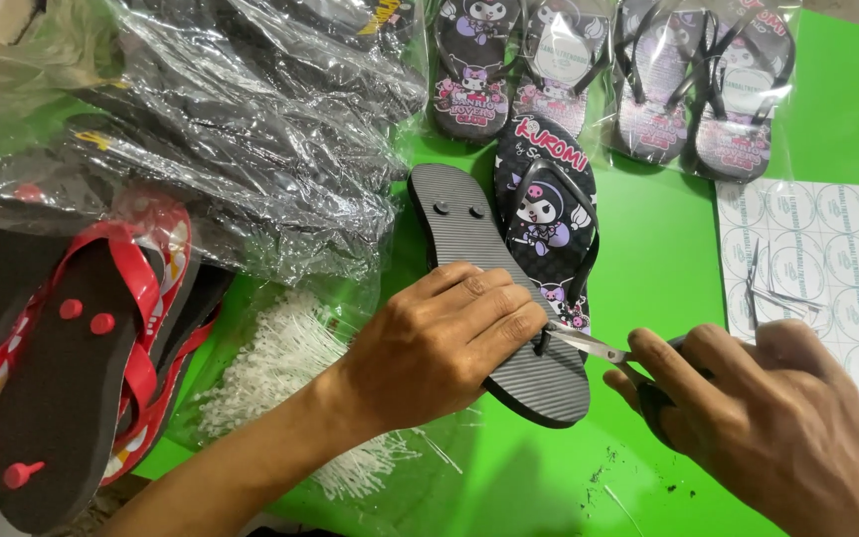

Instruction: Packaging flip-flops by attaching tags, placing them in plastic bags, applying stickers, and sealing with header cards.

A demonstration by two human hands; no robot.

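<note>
Left hand (439, 343) closed on black flip-flops (539, 298), right hand (777, 423) gripping scissors (589, 345), amid bagged flip-flops (251, 129), sticker sheet (817, 268), white ties (290, 368).

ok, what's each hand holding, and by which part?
Left hand presses down on the middle of the black flip-flop pair, fingers over the upturned sole. Right hand holds small scissors by the handles, blades at the sandals.
</note>
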